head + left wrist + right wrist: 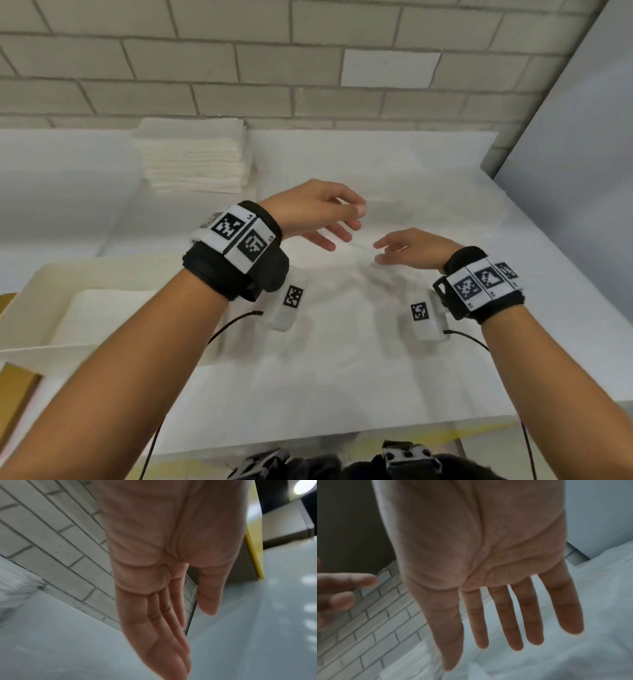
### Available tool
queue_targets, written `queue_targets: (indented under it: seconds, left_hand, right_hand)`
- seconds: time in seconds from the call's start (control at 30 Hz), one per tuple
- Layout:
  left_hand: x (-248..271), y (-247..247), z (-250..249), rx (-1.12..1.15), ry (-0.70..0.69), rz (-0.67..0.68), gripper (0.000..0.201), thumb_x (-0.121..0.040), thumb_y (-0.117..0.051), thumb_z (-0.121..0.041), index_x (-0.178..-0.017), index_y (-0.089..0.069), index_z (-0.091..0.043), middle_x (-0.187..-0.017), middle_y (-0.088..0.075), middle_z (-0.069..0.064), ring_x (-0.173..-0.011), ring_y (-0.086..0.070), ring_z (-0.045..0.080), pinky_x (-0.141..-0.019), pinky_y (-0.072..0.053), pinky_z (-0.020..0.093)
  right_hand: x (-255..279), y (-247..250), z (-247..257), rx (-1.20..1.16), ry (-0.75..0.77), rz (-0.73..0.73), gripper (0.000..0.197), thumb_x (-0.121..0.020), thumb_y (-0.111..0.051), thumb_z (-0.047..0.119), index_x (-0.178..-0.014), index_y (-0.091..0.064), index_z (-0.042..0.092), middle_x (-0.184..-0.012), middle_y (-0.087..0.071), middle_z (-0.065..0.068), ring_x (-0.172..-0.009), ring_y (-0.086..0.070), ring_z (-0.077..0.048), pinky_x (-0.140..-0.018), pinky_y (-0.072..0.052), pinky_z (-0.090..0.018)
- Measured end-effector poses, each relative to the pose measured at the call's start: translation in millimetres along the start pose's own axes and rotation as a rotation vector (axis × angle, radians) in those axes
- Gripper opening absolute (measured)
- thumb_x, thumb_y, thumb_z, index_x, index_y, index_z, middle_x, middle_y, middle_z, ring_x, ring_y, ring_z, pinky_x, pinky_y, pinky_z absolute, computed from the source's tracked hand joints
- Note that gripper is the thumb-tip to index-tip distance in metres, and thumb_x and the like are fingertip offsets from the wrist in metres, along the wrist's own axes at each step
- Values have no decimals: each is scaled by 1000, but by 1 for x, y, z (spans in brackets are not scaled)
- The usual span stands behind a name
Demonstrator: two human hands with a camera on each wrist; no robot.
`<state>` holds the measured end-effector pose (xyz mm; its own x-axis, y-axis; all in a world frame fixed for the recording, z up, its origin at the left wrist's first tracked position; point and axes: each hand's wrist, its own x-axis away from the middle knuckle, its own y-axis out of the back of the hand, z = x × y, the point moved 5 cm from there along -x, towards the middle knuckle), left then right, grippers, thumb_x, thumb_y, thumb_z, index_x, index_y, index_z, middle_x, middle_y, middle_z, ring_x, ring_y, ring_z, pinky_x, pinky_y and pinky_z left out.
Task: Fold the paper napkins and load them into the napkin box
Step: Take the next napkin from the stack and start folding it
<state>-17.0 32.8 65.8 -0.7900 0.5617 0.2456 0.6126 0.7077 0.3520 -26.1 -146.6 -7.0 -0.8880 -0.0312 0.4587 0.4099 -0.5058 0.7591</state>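
Observation:
Both bare hands hover over a white unfolded napkin (342, 301) spread on the white table (513, 308). My left hand (349, 222) floats with its fingers loosely extended and holds nothing; the left wrist view shows its palm (178, 622) flat and empty. Just right of it, my right hand (383, 251) is spread and empty, its fingers (481, 642) straight above the creased sheet (556, 655). A tall stack of folded white napkins (195, 157) stands at the back left. The cream napkin box (44, 284) sits at the left with white napkins (102, 315) inside.
A grey brick wall (239, 68) runs along the back of the table. A pale grey panel (582, 171) closes the right side. The table's front edge (308, 442) is near my body. A brown board (13, 394) shows at the far left.

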Motion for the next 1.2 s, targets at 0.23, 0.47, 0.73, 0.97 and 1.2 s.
queue_targets:
  seconds: [0.23, 0.47, 0.73, 0.97, 1.2]
  left_hand:
    - [-71, -40, 57, -357, 391, -97, 39, -91, -58, -31, -120, -52, -6, -97, -64, 9, -89, -64, 25, -76, -57, 39]
    - [-57, 3, 120, -678, 735, -379, 68, -86, -57, -48, -132, -42, -1, -135, -43, 21, -115, -51, 37, -87, -45, 38]
    - [-47, 12, 144, -452, 806, -449, 51, -70, -73, -53, -68, -52, -7, -64, -60, 7, -62, -59, 22, -60, -46, 27]
    - [-57, 18, 135, -403, 628, -507, 35, -79, -72, -29, -102, -54, -9, -112, -60, 13, -107, -58, 32, -88, -47, 34]
    - [-66, 33, 117, -190, 388, -672, 20, -92, -58, -26, -97, -67, -9, -102, -65, 7, -106, -56, 24, -84, -36, 22]
  right_hand:
    - [-24, -14, -45, 82, 48, 51, 52, -85, -63, 40, -131, -50, 20, -129, -52, -5, -118, -48, -18, -89, -31, -22]
    - [-55, -35, -23, 120, 194, 27, 50, -87, -58, 45, -129, -52, 19, -131, -49, -6, -122, -46, -22, -98, -38, -31]
    - [-88, -8, -22, 299, 154, -123, 61, -84, -61, 40, -138, -37, 26, -142, -30, -6, -134, -24, -28, -104, -30, -44]
    - [-106, -2, -23, 401, 137, -89, 30, -85, -60, 32, -114, -58, 23, -123, -48, -5, -114, -48, -27, -88, -41, -35]
    - [-111, 4, -20, 294, 109, -60, 24, -85, -59, 45, -93, -61, 23, -99, -54, 5, -101, -54, -18, -83, -45, -31]
